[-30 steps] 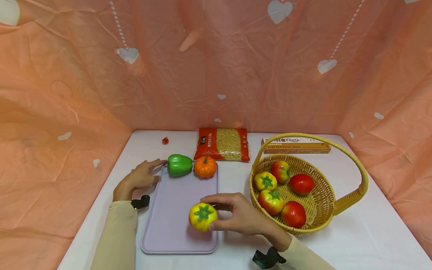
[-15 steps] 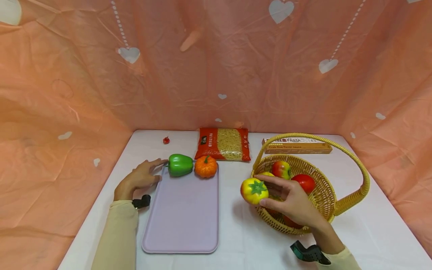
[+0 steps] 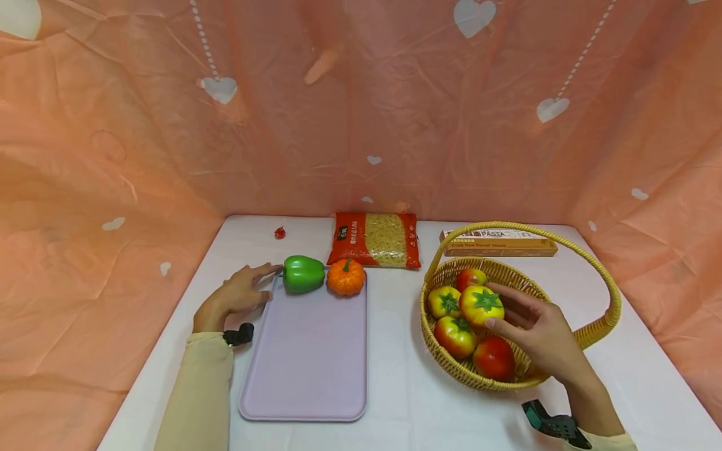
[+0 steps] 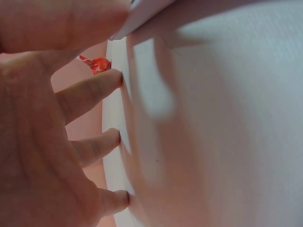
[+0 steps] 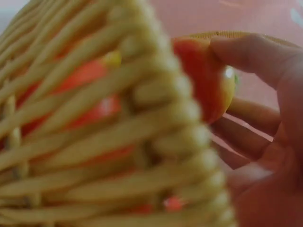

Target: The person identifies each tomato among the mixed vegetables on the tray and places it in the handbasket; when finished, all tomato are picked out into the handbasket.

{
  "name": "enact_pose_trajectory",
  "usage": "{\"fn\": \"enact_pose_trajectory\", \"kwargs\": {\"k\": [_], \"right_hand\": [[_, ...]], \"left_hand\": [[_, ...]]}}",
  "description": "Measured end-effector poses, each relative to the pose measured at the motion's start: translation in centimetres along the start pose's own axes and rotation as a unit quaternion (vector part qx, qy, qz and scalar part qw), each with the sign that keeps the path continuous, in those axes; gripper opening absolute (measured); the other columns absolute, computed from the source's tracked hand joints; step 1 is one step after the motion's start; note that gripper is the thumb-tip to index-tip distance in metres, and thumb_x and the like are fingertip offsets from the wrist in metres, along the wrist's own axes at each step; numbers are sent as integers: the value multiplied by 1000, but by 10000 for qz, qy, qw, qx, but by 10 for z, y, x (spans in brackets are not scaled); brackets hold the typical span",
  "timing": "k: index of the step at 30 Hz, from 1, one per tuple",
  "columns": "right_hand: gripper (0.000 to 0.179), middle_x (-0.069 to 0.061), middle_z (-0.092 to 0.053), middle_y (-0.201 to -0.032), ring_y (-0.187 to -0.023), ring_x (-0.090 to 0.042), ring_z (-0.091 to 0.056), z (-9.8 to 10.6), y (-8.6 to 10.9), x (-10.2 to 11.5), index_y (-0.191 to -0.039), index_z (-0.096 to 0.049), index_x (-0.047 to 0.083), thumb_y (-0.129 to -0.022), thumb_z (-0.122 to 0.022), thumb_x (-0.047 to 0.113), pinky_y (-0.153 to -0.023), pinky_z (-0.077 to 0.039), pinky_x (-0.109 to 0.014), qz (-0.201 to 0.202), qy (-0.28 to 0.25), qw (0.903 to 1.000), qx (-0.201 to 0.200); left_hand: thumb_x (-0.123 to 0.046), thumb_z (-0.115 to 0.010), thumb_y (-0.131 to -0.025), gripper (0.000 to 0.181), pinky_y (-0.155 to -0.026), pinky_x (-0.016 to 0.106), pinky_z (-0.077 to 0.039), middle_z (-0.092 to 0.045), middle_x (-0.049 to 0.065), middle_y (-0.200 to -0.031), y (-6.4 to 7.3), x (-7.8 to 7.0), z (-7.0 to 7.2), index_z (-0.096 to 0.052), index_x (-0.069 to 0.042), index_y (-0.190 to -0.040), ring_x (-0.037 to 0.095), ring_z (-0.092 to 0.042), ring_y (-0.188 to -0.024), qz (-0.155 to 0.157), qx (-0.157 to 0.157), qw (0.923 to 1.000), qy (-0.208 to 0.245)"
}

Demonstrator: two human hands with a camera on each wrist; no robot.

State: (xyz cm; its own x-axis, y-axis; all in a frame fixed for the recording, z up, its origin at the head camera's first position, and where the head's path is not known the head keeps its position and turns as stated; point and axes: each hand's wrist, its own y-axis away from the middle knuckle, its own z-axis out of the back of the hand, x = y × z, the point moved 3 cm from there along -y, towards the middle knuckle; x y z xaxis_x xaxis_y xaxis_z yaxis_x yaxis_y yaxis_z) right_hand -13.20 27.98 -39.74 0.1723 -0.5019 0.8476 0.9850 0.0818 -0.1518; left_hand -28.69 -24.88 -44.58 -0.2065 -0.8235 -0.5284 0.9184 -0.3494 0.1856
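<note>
In the head view my right hand (image 3: 541, 332) pinches a yellow-red tomato (image 3: 476, 304) with a green star-shaped top, over the wicker basket (image 3: 437, 357). Beneath and around it in the basket lie several more red and yellow tomatoes (image 3: 454, 338). The right wrist view has the basket's woven side in front, partly covering the held tomato (image 5: 203, 78). My left hand (image 3: 234, 300) stays at the left edge of the lilac tray (image 3: 307, 351), its fingertips on the white table. A green bell pepper (image 3: 303, 274) and a small orange pumpkin (image 3: 346, 277) sit at the tray's far end.
Behind the tray lies a red bag of pasta (image 3: 375, 240). A pasta box (image 3: 499, 246) stands behind the basket, whose tall handle (image 3: 606, 282) arches over to the right. One small red item (image 3: 279, 233) is on the table at the back left.
My right hand has carried the yellow-red tomato from above the tray's near right part across to the basket's inside. My left hand has stayed by the tray.
</note>
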Motion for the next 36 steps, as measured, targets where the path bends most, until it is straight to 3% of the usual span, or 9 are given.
{"fn": "enact_pose_trajectory", "kwargs": {"k": [4,8,15,22,29,36], "right_hand": [[60,-25,-63,-153,-129,-15,-73,0,0,-10,-155,-61,8,-100,-82,22,-94,-56,-10,-340,383,9987,-39],[64,-26,-64,-152,-132,-45,-70,-2,-1,-14,-155,-61,6,-99,-83,26,-96,-62,-20,-598,769,9952,0],[65,-28,-68,-143,-126,-47,-72,-1,2,-14,-151,-65,4,-97,-86,33,-99,-64,-50,-943,1374,9858,206],[67,-29,-71,-137,-124,-51,-65,-1,-1,-5,-149,-66,4,-94,-87,36,-106,-50,-78,-678,2312,9701,304],[67,-32,-65,-147,-134,-59,-60,-3,-2,9,-148,-64,-4,-92,-87,24,-111,-45,-79,-425,2730,9609,178],[61,-30,-63,-152,-136,-60,-59,1,-6,27,-148,-65,0,-95,-85,23,-108,-48,-79,137,2680,9628,-330]], "left_hand": [[-15,-65,-97,69,-115,94,-19,-38,30,-172,0,0,0,-51,-14,-164,66,-25,-158,10,5,10000,30],[-15,-65,-97,70,-115,94,-19,-38,30,-172,0,1,0,-50,-14,-165,65,-25,-158,30,7,10000,41],[-16,-65,-97,70,-115,94,-19,-39,30,-172,-1,-1,-2,-50,-14,-165,65,-26,-158,-16,49,10000,20],[-16,-65,-98,69,-115,94,-16,-37,29,-173,-2,-4,0,-49,-14,-165,66,-21,-159,55,73,10000,40],[-16,-65,-97,69,-115,94,-16,-37,30,-172,-1,-3,-1,-50,-13,-164,66,-22,-158,-10,50,10000,76],[-16,-68,-96,68,-120,80,-35,-51,32,-163,7,-6,9,-53,-9,-162,60,-41,-152,-185,-88,9995,223]]}}
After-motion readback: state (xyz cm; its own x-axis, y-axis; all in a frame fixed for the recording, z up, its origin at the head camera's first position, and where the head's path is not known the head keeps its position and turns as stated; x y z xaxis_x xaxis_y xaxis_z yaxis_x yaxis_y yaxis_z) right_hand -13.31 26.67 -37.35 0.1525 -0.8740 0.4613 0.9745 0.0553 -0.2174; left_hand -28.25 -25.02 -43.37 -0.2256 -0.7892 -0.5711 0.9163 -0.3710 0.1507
